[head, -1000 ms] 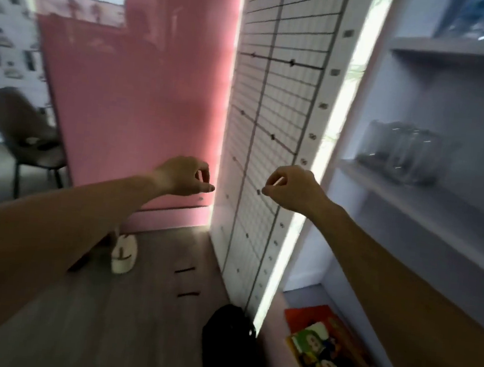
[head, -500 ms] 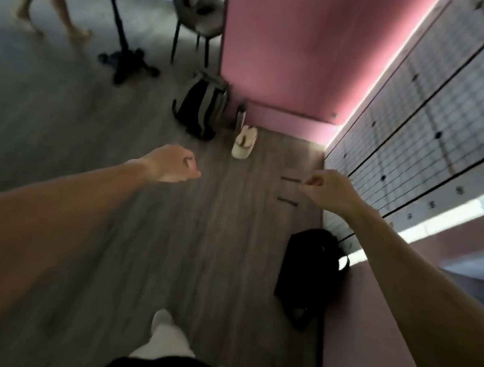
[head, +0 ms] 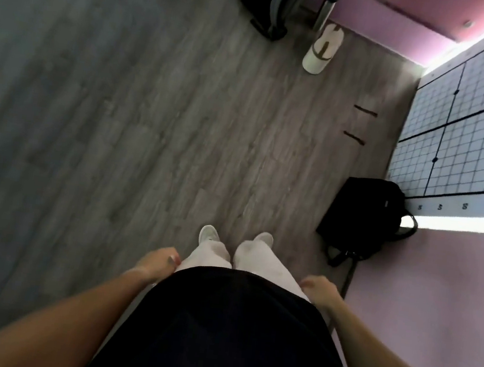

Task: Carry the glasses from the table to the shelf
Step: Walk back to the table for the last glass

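Note:
I look straight down at the grey wooden floor [head: 122, 109] and my own legs. My left hand [head: 159, 261] hangs beside my left thigh with loosely curled fingers and holds nothing. My right hand [head: 320, 289] hangs beside my right thigh, also loosely curled and holding nothing. No glasses, table or shelf are in view.
A black bag [head: 363, 215] lies on the floor at my right against the pink wall [head: 433, 295]. A white gridded panel [head: 466, 133] stands at the right. Ahead lie a white cap [head: 324, 49], a metal bottle [head: 327, 7] and a dark backpack [head: 267, 2].
My view has tilted from the shelf and wall down to the floor at my feet. Both hands have dropped from chest height to my sides.

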A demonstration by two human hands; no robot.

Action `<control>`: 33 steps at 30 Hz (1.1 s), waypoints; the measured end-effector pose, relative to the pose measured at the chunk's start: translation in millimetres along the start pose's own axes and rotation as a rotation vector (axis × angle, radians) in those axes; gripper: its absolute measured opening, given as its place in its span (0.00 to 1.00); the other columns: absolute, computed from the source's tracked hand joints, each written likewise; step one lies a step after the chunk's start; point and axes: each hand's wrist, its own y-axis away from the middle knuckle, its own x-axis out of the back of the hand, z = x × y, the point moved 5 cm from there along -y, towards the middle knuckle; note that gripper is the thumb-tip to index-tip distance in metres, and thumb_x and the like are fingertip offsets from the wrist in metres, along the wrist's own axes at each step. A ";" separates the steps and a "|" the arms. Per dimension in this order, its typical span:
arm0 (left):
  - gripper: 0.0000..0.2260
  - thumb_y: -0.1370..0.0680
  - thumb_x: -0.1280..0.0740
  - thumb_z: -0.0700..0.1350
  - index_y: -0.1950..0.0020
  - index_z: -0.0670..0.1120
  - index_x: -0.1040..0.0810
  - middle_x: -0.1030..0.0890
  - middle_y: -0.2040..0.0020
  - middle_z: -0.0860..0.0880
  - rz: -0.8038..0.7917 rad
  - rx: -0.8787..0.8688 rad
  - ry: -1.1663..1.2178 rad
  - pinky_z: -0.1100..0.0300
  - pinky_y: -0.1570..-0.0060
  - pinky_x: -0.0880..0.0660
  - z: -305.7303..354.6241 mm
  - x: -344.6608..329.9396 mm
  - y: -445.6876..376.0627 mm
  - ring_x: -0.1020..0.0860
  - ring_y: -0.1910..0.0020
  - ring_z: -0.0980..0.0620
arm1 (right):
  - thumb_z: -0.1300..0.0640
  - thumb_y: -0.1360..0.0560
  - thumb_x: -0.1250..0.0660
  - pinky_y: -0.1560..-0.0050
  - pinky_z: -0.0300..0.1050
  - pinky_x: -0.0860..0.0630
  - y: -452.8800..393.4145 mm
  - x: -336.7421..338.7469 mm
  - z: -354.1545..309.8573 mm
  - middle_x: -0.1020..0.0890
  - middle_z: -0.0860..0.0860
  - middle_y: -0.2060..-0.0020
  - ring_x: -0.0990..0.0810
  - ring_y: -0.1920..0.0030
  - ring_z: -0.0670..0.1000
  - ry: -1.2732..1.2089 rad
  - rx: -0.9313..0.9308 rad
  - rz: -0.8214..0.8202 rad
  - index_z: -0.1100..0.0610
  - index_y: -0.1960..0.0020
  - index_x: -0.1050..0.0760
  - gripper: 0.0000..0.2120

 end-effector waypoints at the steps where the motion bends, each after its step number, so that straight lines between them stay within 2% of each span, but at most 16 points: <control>1: 0.12 0.21 0.40 0.46 0.44 0.50 0.18 0.20 0.36 0.48 0.014 0.019 0.017 0.58 0.47 0.29 -5.3 4.8 -1.5 0.22 0.39 0.46 | 0.52 0.23 0.37 0.48 0.44 0.25 -1.9 -3.0 4.8 0.16 0.52 0.47 0.19 0.45 0.55 -0.053 -0.041 -0.007 0.56 0.48 0.17 0.12; 4: 0.12 0.21 0.39 0.47 0.45 0.50 0.17 0.19 0.38 0.49 0.031 0.025 0.076 0.57 0.44 0.28 -12.0 24.7 -3.7 0.22 0.39 0.46 | 0.53 0.26 0.38 0.63 0.42 0.27 -10.6 5.4 4.4 0.17 0.51 0.60 0.19 0.58 0.53 -0.193 -0.131 0.019 0.55 0.62 0.21 0.11; 7: 0.08 0.22 0.35 0.44 0.47 0.47 0.17 0.16 0.44 0.47 0.095 0.030 0.186 0.58 0.46 0.27 -17.1 55.8 -11.6 0.19 0.44 0.47 | 0.53 0.26 0.38 0.67 0.40 0.29 -31.1 38.4 -19.2 0.18 0.48 0.63 0.20 0.62 0.49 -0.229 -0.113 0.068 0.53 0.64 0.22 0.11; 9: 0.07 0.23 0.34 0.39 0.50 0.47 0.18 0.15 0.50 0.45 0.114 0.063 0.285 0.59 0.50 0.25 -22.6 74.7 -19.0 0.17 0.50 0.46 | 0.52 0.25 0.36 0.64 0.40 0.29 -46.1 65.6 -39.4 0.18 0.47 0.60 0.21 0.61 0.46 -0.282 -0.059 0.083 0.50 0.59 0.19 0.08; 12: 0.08 0.24 0.35 0.38 0.53 0.49 0.19 0.15 0.54 0.46 0.102 0.123 0.366 0.59 0.53 0.23 -24.0 108.2 -32.5 0.17 0.54 0.46 | 0.51 0.24 0.34 0.54 0.41 0.29 -74.1 116.5 -69.1 0.16 0.50 0.52 0.21 0.53 0.50 -0.302 -0.010 0.088 0.52 0.47 0.18 0.10; 15: 0.09 0.23 0.35 0.38 0.57 0.52 0.21 0.16 0.56 0.47 0.130 0.135 0.387 0.65 0.63 0.26 -14.4 150.6 -51.2 0.18 0.59 0.49 | 0.52 0.25 0.33 0.48 0.43 0.27 -99.0 175.0 -101.3 0.16 0.53 0.47 0.19 0.46 0.55 -0.295 0.032 0.087 0.52 0.45 0.18 0.11; 17: 0.09 0.23 0.35 0.39 0.58 0.53 0.22 0.16 0.56 0.48 0.146 0.142 0.379 0.67 0.65 0.28 -1.0 186.5 -65.2 0.19 0.60 0.52 | 0.51 0.25 0.34 0.46 0.44 0.25 -113.3 217.3 -121.5 0.16 0.52 0.46 0.19 0.45 0.55 -0.281 0.051 0.092 0.52 0.45 0.18 0.12; 19: 0.07 0.23 0.35 0.41 0.57 0.52 0.21 0.16 0.54 0.49 0.178 0.139 0.340 0.62 0.58 0.25 17.1 224.8 -77.4 0.18 0.56 0.51 | 0.51 0.24 0.36 0.44 0.45 0.25 -123.4 257.8 -140.4 0.16 0.51 0.45 0.20 0.43 0.55 -0.263 0.063 0.108 0.51 0.44 0.18 0.12; 22: 0.10 0.22 0.39 0.43 0.56 0.44 0.18 0.16 0.49 0.48 0.269 0.071 0.262 0.56 0.48 0.24 50.2 293.6 -99.0 0.19 0.47 0.47 | 0.53 0.24 0.38 0.40 0.44 0.26 -140.7 324.2 -173.2 0.16 0.49 0.44 0.20 0.42 0.53 -0.204 0.119 0.168 0.49 0.45 0.18 0.12; 24: 0.11 0.21 0.38 0.44 0.51 0.45 0.16 0.16 0.46 0.49 0.362 0.043 0.340 0.55 0.44 0.25 69.1 338.1 -107.5 0.19 0.44 0.47 | 0.53 0.23 0.38 0.43 0.43 0.25 -150.8 367.2 -196.3 0.16 0.49 0.44 0.20 0.42 0.53 -0.147 0.158 0.201 0.49 0.45 0.18 0.11; 25: 0.10 0.21 0.36 0.45 0.49 0.47 0.16 0.16 0.45 0.51 0.410 0.043 0.396 0.56 0.42 0.26 75.0 359.2 -111.8 0.19 0.43 0.48 | 0.52 0.22 0.37 0.49 0.41 0.23 -155.7 387.6 -208.8 0.16 0.49 0.44 0.19 0.43 0.53 -0.142 0.164 0.201 0.49 0.45 0.18 0.11; 26: 0.09 0.21 0.35 0.46 0.47 0.49 0.16 0.16 0.44 0.52 0.444 0.048 0.449 0.57 0.42 0.27 79.0 378.2 -115.7 0.20 0.42 0.50 | 0.52 0.22 0.37 0.55 0.39 0.23 -160.7 404.9 -220.1 0.17 0.49 0.45 0.19 0.44 0.53 -0.148 0.160 0.193 0.49 0.46 0.18 0.11; 27: 0.08 0.22 0.35 0.46 0.47 0.50 0.17 0.16 0.45 0.53 0.454 0.044 0.477 0.58 0.42 0.28 81.3 396.8 -120.5 0.20 0.43 0.51 | 0.52 0.22 0.37 0.56 0.39 0.23 -166.3 421.2 -232.3 0.17 0.49 0.45 0.19 0.45 0.52 -0.144 0.156 0.187 0.49 0.46 0.18 0.10; 29: 0.08 0.23 0.34 0.47 0.48 0.53 0.17 0.16 0.46 0.54 0.417 0.043 0.516 0.59 0.46 0.28 83.1 426.5 -129.4 0.19 0.44 0.53 | 0.52 0.22 0.38 0.47 0.42 0.25 -176.9 446.6 -254.9 0.17 0.49 0.45 0.20 0.43 0.52 -0.124 0.169 0.178 0.50 0.44 0.19 0.11; 31: 0.08 0.24 0.34 0.48 0.50 0.54 0.17 0.16 0.47 0.55 0.365 0.056 0.542 0.60 0.49 0.30 77.5 457.2 -141.9 0.20 0.45 0.54 | 0.52 0.22 0.38 0.46 0.41 0.27 -189.3 467.5 -280.5 0.17 0.49 0.46 0.20 0.44 0.52 -0.097 0.172 0.152 0.51 0.44 0.19 0.11; 33: 0.08 0.24 0.35 0.48 0.50 0.54 0.17 0.16 0.46 0.55 0.328 0.086 0.548 0.59 0.48 0.29 64.5 488.8 -157.4 0.20 0.44 0.53 | 0.53 0.22 0.37 0.46 0.42 0.26 -204.4 484.5 -307.1 0.16 0.50 0.47 0.19 0.45 0.52 -0.081 0.161 0.131 0.52 0.45 0.19 0.11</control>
